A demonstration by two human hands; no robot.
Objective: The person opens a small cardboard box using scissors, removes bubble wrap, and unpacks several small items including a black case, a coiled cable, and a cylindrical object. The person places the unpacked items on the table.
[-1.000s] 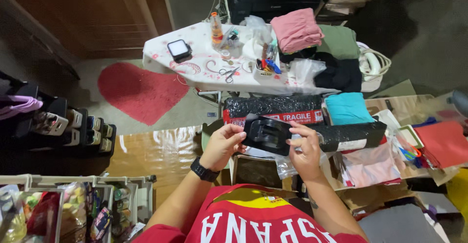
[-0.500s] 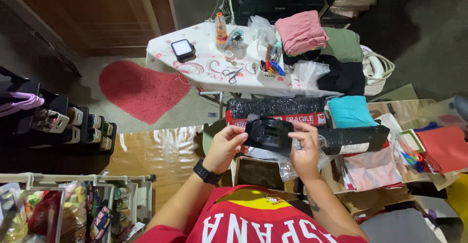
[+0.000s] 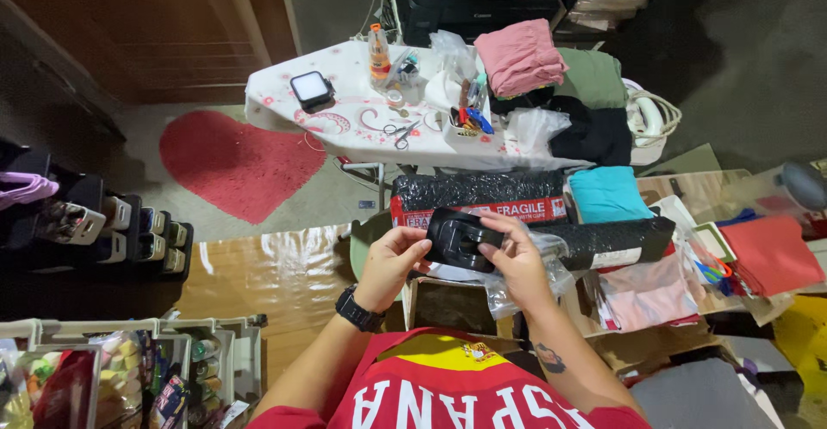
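Black plastic holder (image 3: 461, 239) at frame centre, held above brown cardboard box (image 3: 448, 301). Left hand (image 3: 389, 261) pinches its left edge; right hand (image 3: 517, 261) curls over right side, clear bag (image 3: 525, 287) beneath. Judgement: keep grip even on both edges. Lower left: wire rack (image 3: 129, 369) packed with packets. Upper centre, ironing-board surface (image 3: 345, 123): white cup (image 3: 465, 123) of pens.

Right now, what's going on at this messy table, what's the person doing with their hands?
A person in a red shirt holds a black plastic piece up in front of them with both hands. The left hand grips its left edge; the right hand holds its right side together with a clear plastic bag. Below and beyond lie black wrapped rolls, folded cloth, and an ironing board bearing scissors, a bottle and stacked garments.
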